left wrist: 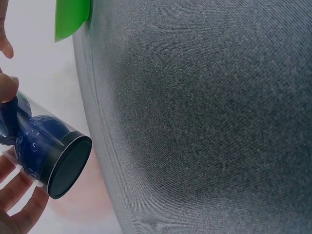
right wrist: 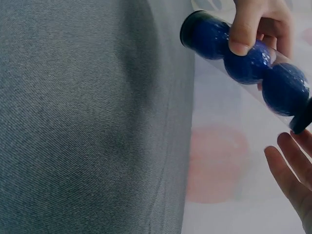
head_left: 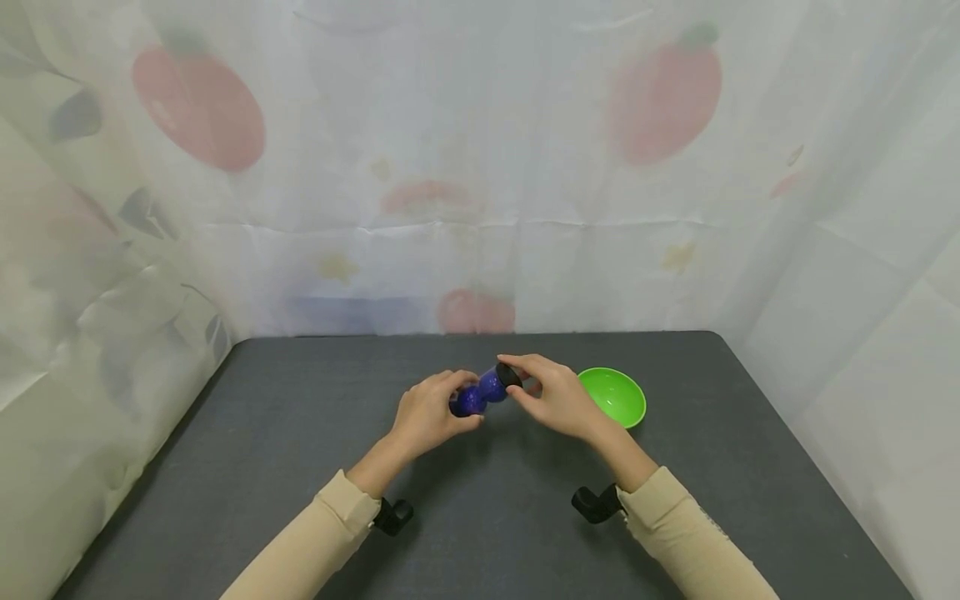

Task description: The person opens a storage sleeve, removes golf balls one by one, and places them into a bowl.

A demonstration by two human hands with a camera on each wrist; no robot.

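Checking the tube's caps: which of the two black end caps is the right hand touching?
The far cap, at the tube end nearest the green bowl; right hand fingers touch it. The other end sits inside the left hand.

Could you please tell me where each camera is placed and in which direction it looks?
Head: on the person's head, looking forward and down at the grey table; shows both sleeved forearms, the left hand, the right hand, and a green bowl.
Left wrist: on the left wrist, looking along the table; shows fingers around a clear tube of blue balls.
Right wrist: on the right wrist; shows fingers gripping the tube.
All three views share the tube.
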